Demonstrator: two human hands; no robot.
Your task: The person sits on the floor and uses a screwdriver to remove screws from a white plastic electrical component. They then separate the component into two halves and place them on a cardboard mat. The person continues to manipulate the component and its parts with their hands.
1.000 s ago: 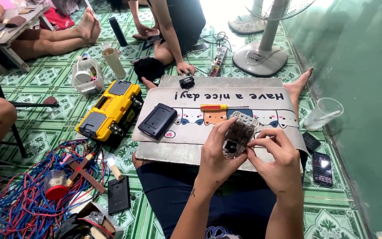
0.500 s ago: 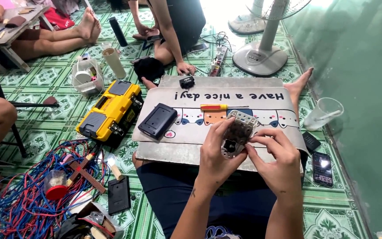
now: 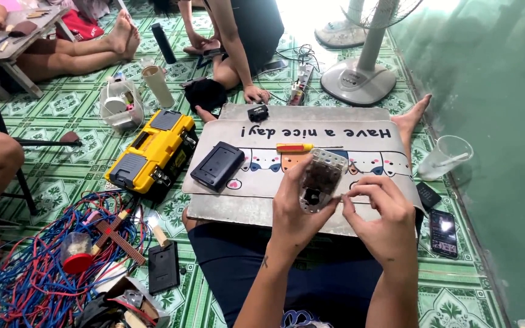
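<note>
A low table (image 3: 262, 206) rests across the person's lap; its top carries a white mat (image 3: 360, 136) with a row of black lettering along the far edge and small cartoon figures in a band below it. On the mat lie a black rectangular cover plate (image 3: 217, 166), an orange-and-yellow screwdriver (image 3: 296, 147) and, at the far edge, a small black block (image 3: 257, 113). A yellow-and-black toolbox (image 3: 153, 155) stands on the tiled floor just left of the table, near a tangle of blue and red wires (image 3: 25, 273). The translucent plastic module (image 3: 322, 179) is held above the near part of the mat, between both hands. Its long axis runs from lower left to upper right, far end tilted away from the person. The left hand (image 3: 293, 212) is closed around its lower left side, thumb on the face. The right hand (image 3: 384, 212) is half closed, fingertips pinched at the module's lower right edge.
</note>
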